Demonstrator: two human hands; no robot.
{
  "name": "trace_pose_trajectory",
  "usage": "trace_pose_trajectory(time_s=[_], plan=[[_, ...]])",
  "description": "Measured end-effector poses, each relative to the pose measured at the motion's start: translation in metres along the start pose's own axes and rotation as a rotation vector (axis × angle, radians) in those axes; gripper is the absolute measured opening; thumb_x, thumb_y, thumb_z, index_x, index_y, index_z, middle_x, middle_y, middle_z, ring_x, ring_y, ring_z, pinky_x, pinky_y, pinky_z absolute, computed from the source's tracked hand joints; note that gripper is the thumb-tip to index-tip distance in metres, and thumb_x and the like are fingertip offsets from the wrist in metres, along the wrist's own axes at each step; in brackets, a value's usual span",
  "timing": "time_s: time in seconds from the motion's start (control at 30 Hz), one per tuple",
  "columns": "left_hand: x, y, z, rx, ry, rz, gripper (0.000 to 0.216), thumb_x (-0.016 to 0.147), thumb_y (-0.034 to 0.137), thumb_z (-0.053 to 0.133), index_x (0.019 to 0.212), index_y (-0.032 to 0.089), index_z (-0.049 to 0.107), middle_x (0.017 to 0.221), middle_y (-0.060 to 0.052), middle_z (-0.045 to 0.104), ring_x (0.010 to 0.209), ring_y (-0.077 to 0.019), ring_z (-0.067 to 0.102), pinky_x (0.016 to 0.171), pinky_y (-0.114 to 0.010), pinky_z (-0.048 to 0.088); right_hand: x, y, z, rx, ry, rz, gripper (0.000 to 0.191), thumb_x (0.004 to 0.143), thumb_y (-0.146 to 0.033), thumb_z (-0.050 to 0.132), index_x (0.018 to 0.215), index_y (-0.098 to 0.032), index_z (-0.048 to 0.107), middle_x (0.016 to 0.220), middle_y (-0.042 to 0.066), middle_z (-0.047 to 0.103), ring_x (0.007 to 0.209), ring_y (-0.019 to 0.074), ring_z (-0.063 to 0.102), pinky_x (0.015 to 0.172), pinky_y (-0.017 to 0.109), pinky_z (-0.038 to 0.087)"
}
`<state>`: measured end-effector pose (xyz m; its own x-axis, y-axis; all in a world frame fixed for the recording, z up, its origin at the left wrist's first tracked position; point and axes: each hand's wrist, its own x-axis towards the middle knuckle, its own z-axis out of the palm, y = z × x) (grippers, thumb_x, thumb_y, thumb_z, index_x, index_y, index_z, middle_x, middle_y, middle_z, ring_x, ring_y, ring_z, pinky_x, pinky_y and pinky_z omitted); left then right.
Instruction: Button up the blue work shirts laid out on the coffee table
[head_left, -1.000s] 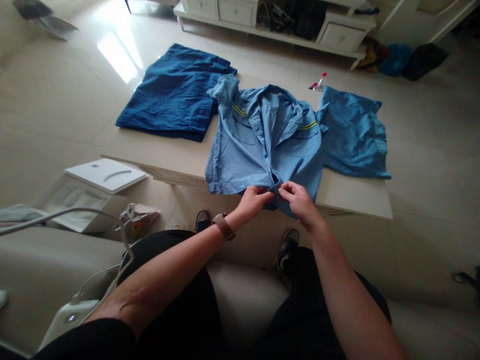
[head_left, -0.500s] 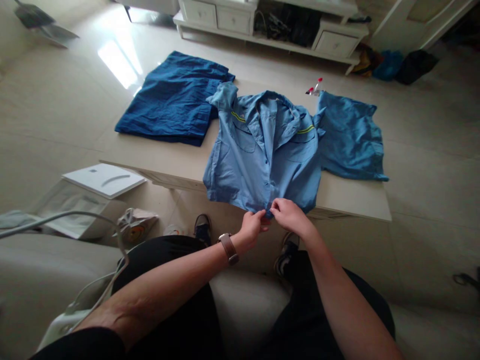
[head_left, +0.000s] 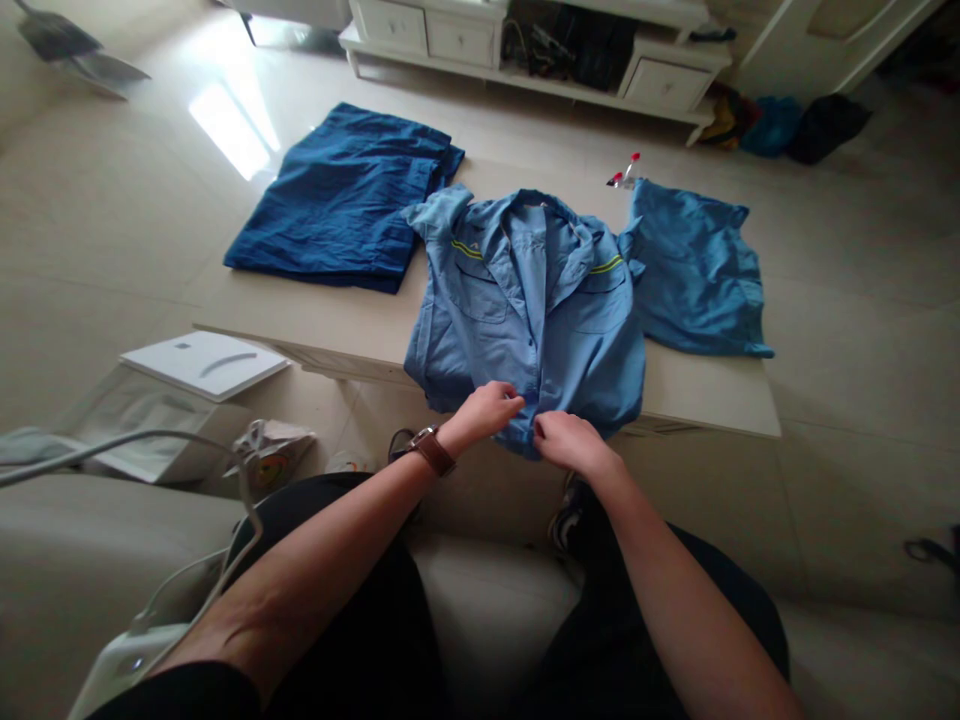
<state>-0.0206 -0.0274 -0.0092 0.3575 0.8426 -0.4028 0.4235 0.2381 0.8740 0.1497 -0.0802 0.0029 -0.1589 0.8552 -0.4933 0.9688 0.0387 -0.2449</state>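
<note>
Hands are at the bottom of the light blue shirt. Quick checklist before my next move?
1. Grip: left hand and right hand both pinch the light blue shirt at its front opening, ok.
2. Shirt spread front up on the table, collar far side: ok.
3. Hem supported: not ok, it hangs over the near edge.
4. Lowest button fastened: cannot tell, the hands cover it.
5. Sleeves free: cannot tell; dark blue garment and second light blue garment lie right against them.

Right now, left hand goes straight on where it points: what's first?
The light blue shirt: left hand rests on its hem, pointing across it; right hand probably just off that line.
</note>
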Motion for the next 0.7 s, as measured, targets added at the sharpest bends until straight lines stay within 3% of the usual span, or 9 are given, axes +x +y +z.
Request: trace_pose_trajectory(time_s=[0.07, 0.13, 0.27, 0.43, 0.6, 0.7], plan=[[0.002, -0.003, 0.003, 0.044, 0.083, 0.073, 0.003, 0.073, 0.019, 0.07, 0.072, 0.019, 0.073, 0.063, -0.003, 0.069, 0.055, -0.0146, 0.058, 0.055, -0.023, 0.04, 0.005, 0.001, 0.0, 0.001, 0.152, -0.008, 0.016, 0.093, -0.025, 0.056, 0.1, -0.024, 0.07, 0.101, 0.013, 0.071, 0.087, 0.0262, 0.069, 0.072, 0.036, 0.048], [0.003, -0.005, 0.007, 0.071, 0.095, 0.098, 0.011, 0.073, 0.017, 0.071, 0.082, 0.019, 0.075, 0.07, -0.004, 0.072, 0.06, -0.0154, 0.06, 0.06, -0.024, 0.042, 0.011, 0.004, 0.0, -0.015, 0.273, -0.005, 0.027, 0.094, -0.027, 0.056, 0.119, -0.026, 0.068, 0.111, 0.012, 0.067, 0.095, 0.0251, 0.067, 0.076, 0.035, 0.048], [0.009, -0.009, 0.012, 0.149, 0.025, 0.024, 0.03, 0.08, 0.014, 0.065, 0.108, 0.013, 0.074, 0.094, -0.009, 0.077, 0.077, -0.0173, 0.066, 0.07, -0.024, 0.048, 0.02, 0.007, 0.002, -0.028, 0.246, 0.057, 0.046, 0.095, -0.027, 0.056, 0.14, -0.03, 0.058, 0.123, 0.011, 0.06, 0.106, 0.025, 0.064, 0.081, 0.033, 0.049], [0.02, -0.015, 0.018, 0.174, 0.047, -0.013, 0.048, 0.086, 0.013, 0.061, 0.133, 0.009, 0.065, 0.117, -0.014, 0.074, 0.088, -0.0176, 0.069, 0.076, -0.025, 0.052, 0.026, 0.009, 0.004, 0.021, 0.239, 0.088, 0.031, 0.098, -0.026, 0.053, 0.128, -0.024, 0.061, 0.119, 0.011, 0.062, 0.102, 0.0233, 0.065, 0.084, 0.032, 0.048], [0.03, -0.019, 0.029, 0.108, 0.055, -0.051, 0.04, 0.085, 0.009, 0.062, 0.123, 0.01, 0.07, 0.108, -0.012, 0.076, 0.084, -0.0164, 0.069, 0.071, -0.024, 0.051, 0.033, 0.018, 0.008, 0.087, 0.329, 0.086, 0.013, 0.097, -0.027, 0.056, 0.106, -0.021, 0.065, 0.105, 0.01, 0.069, 0.093, 0.0225, 0.065, 0.079, 0.03, 0.045], [0.034, -0.02, 0.033, 0.101, 0.111, -0.06, 0.034, 0.083, 0.01, 0.065, 0.116, 0.012, 0.072, 0.1, -0.009, 0.077, 0.082, -0.0158, 0.068, 0.071, -0.024, 0.05, 0.038, 0.022, 0.01, 0.145, 0.394, 0.089, 0.009, 0.092, -0.017, 0.057, 0.095, -0.022, 0.064, 0.094, 0.007, 0.071, 0.086, 0.0212, 0.064, 0.076, 0.03, 0.043]])
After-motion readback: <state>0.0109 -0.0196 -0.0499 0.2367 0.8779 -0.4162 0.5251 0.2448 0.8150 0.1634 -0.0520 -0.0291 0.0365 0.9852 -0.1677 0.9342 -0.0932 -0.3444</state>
